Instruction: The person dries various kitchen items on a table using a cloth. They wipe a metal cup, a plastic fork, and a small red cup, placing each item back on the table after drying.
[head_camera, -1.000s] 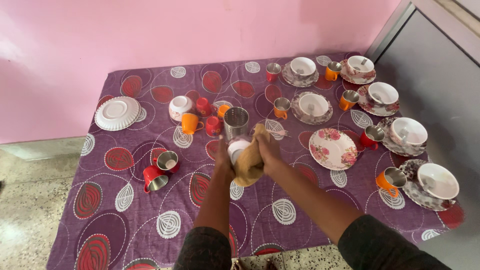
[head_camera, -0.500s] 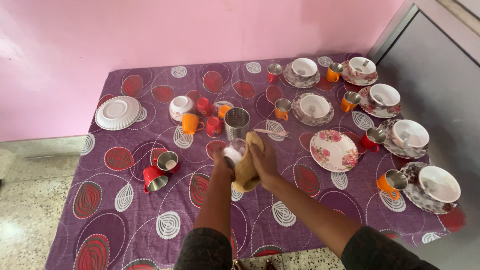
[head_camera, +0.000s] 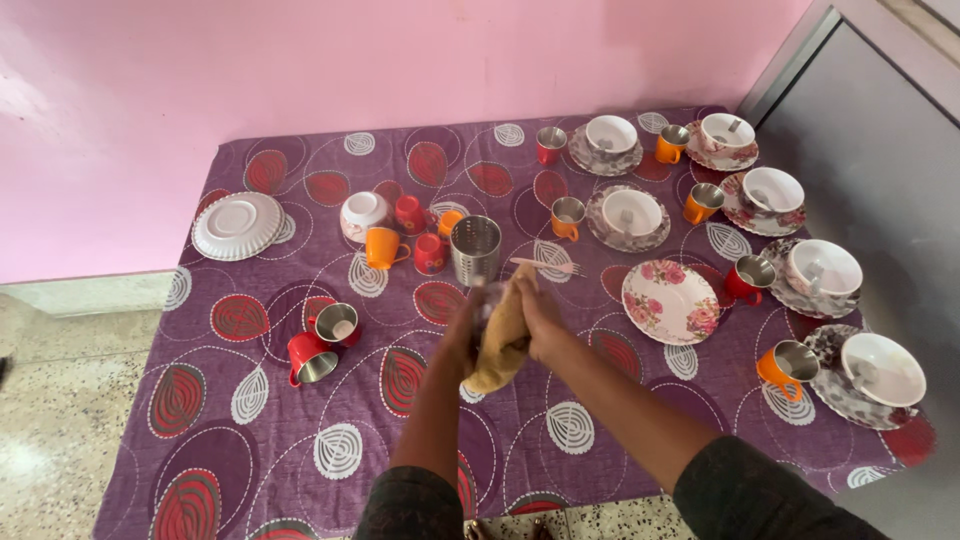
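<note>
A purple patterned tablecloth (head_camera: 300, 440) covers the table below a pink wall (head_camera: 350, 60). At nine o'clock lie white stacked plates (head_camera: 237, 225). Toward eleven stand a white bowl (head_camera: 362, 213), an orange cup (head_camera: 380, 246) and small red cups (head_camera: 428, 253), with a steel canister (head_camera: 475, 249) and a fork (head_camera: 548, 266) at twelve. Two red mugs (head_camera: 320, 342) lie at eight. At three sits a floral plate (head_camera: 671, 301). From one round to four, bowls on saucers (head_camera: 632, 213) alternate with orange and red mugs (head_camera: 786, 366). A grey panel (head_camera: 880, 130) stands at two.
</note>
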